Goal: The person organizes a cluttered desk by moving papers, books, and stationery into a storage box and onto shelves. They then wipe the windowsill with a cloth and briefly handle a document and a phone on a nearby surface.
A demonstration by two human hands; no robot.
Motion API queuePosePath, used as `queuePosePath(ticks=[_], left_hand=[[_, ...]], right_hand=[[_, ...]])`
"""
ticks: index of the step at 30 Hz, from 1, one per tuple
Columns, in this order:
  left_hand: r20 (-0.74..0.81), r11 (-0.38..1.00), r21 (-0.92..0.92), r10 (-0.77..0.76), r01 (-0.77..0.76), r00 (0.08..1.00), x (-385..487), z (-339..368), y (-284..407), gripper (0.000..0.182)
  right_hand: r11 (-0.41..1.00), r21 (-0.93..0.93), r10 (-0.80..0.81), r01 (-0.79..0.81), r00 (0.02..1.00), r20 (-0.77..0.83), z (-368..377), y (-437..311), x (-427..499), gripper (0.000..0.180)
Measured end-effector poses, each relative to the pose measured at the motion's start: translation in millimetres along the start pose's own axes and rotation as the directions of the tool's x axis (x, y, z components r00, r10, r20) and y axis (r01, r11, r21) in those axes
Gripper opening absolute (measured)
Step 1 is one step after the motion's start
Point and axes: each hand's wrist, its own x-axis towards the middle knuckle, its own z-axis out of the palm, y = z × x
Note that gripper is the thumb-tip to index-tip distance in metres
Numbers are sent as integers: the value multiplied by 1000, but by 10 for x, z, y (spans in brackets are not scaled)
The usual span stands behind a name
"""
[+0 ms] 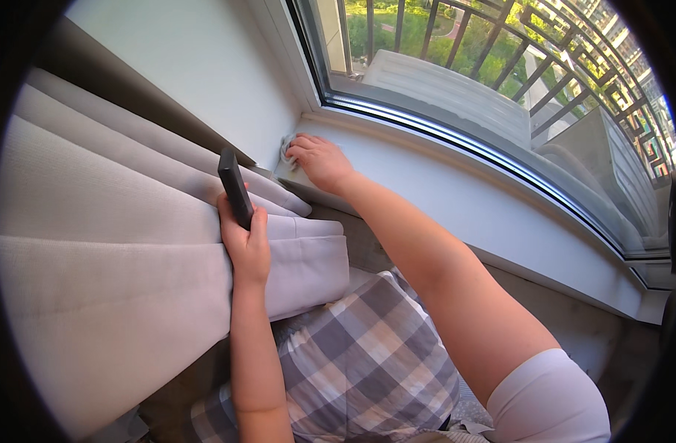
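Note:
My left hand (246, 238) is wrapped around a slim black rectangular object (235, 185), held upright with its top end sticking out above the fingers. That hand is against the folds of a pale curtain (122, 205). At the inner corner of a white windowsill (426, 194), my right hand (318, 160) presses down on a crumpled light grey cloth (286, 149). The fingers and palm cover most of the cloth, and its edge shows at the left by the side wall.
A glass window (454, 105) with a pale frame rises behind the sill. Outside it are a metal railing (471, 41) and a white outdoor unit (449, 88). A white wall (205, 66) borders the sill's left end. A checked fabric (371, 343) covers my lap.

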Motion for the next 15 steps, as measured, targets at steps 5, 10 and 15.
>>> queuePosePath(ticks=[5,10,15], left_hand=[[47,995,83,48,-52,998,23,14,-5,29],[34,996,61,59,-61,998,2,-39,-12,28],[18,999,25,30,-31,999,-15,-23,-22,31]], right_hand=[[991,70,-123,112,974,189,-320,225,-298,19],[929,39,361,-367,880,-309,-591,158,-837,13],[837,234,545,-495,791,-276,-179,-484,-115,25]])
